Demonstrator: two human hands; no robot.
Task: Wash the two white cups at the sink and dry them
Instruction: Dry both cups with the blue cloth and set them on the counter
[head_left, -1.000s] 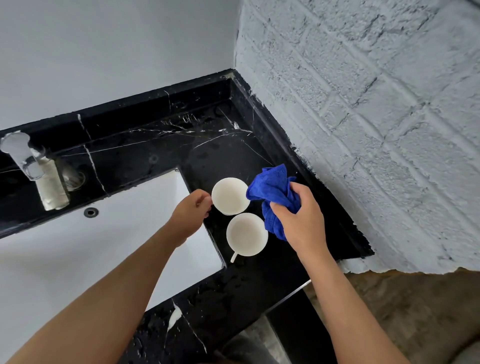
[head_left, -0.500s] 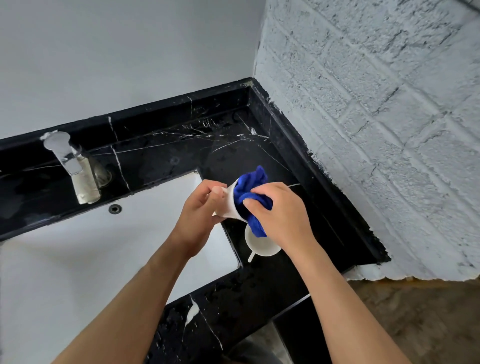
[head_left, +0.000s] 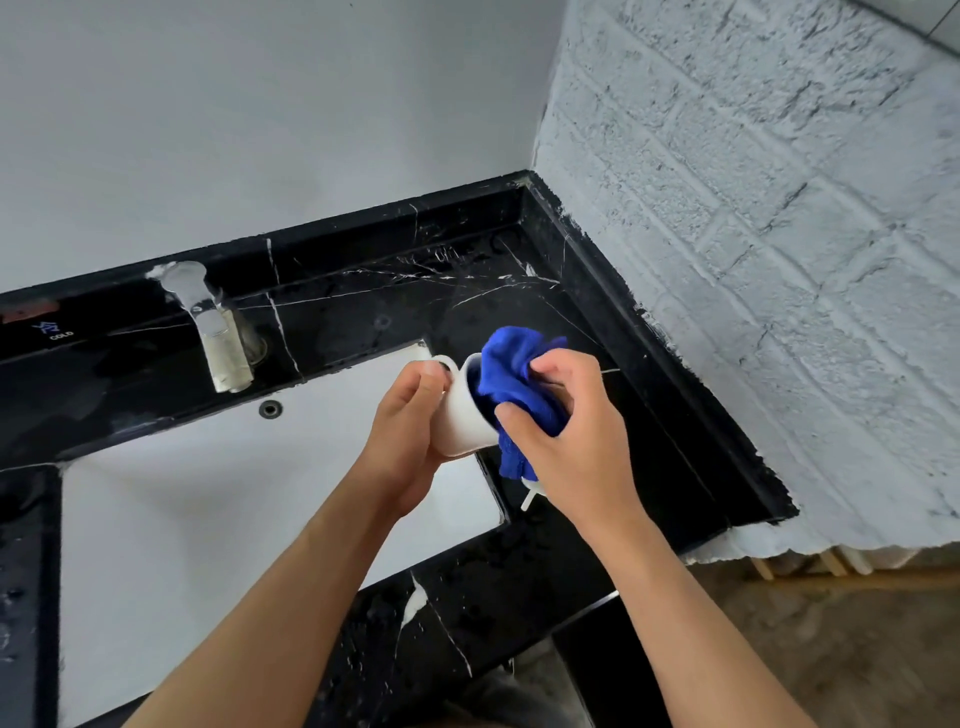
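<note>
Centre of frame: the left hand closes around a white cup, tilted with its mouth toward the right, above the sink corner. The right hand clasps a blue cloth pushed into the cup. The second white cup, mostly hidden, sits below on the black marble counter.

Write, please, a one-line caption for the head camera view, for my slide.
Left hand tilts a white cup while right hand pushes a blue cloth inside.
</note>
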